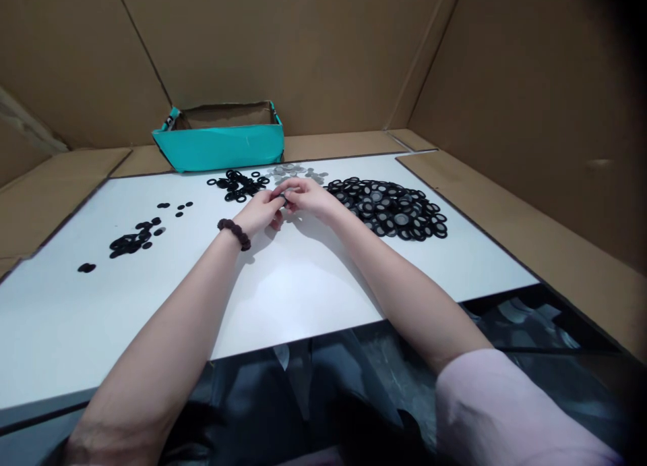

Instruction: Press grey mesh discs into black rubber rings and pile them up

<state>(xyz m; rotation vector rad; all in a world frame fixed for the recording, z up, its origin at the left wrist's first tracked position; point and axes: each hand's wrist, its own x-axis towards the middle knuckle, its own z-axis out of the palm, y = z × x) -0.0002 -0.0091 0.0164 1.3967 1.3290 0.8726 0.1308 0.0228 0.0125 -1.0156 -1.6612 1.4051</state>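
Note:
My left hand (259,212), with a dark band at its wrist, and my right hand (307,197) meet over the white table. Between their fingertips is a small dark round piece (284,200), pinched and mostly hidden by the fingers. Close by on the right lies a large heap of black rings with grey centres (391,211). Behind the hands sit a scatter of translucent grey discs (293,172) and, to their left, a cluster of open black rings (236,184). Farther left are loose black discs (132,242).
A turquoise-fronted open cardboard box (222,148) stands at the back edge of the white tabletop (323,304). Tall cardboard walls (344,54) enclose the back and sides. Two small black discs (87,268) lie apart at the left.

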